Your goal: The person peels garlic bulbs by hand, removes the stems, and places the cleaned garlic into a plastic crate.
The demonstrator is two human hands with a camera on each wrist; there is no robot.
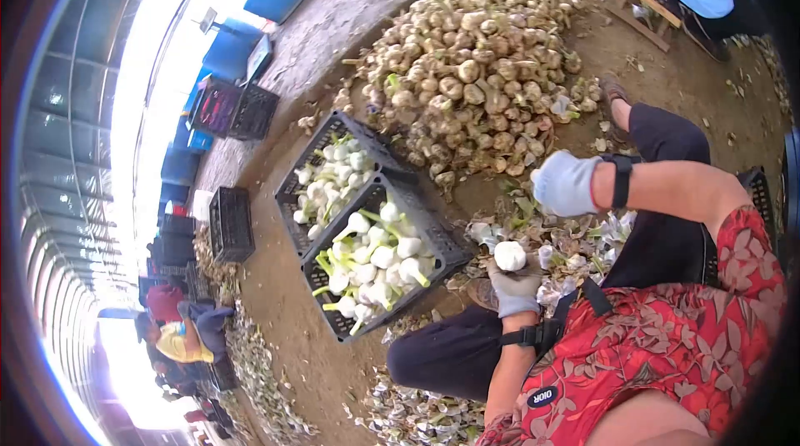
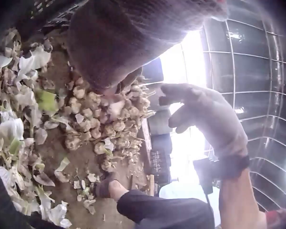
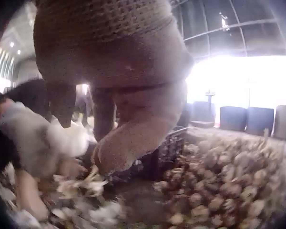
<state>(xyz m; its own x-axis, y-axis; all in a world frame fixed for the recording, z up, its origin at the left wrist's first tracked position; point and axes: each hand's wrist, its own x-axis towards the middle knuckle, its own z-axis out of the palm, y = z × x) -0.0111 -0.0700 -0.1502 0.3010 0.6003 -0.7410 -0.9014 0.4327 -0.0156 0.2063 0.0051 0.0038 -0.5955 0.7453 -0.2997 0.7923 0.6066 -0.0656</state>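
A peeled white garlic bulb (image 1: 510, 256) rests in the curled fingers of the gloved left hand (image 1: 514, 286), low in front of the body. Above the left hand in the head view, the gloved right hand (image 1: 568, 184) is raised apart from the bulb, its fingers bent and nothing seen in them. The left wrist view has the left hand (image 2: 128, 43) large at the top, the right hand (image 2: 207, 117) facing it with bent, parted fingers. In the blurred right wrist view, the right hand's (image 3: 119, 81) fingers hang down beside the left hand (image 3: 31, 138) and white bulb (image 3: 72, 137).
Two black crates (image 1: 454, 256) of white bulbs with green stems stand beyond the hands. A large heap of unpeeled garlic (image 1: 475, 71) lies beside them. Peelings (image 1: 583, 250) cover the ground by the legs. Another black crate (image 1: 232, 225) and other people are farther off.
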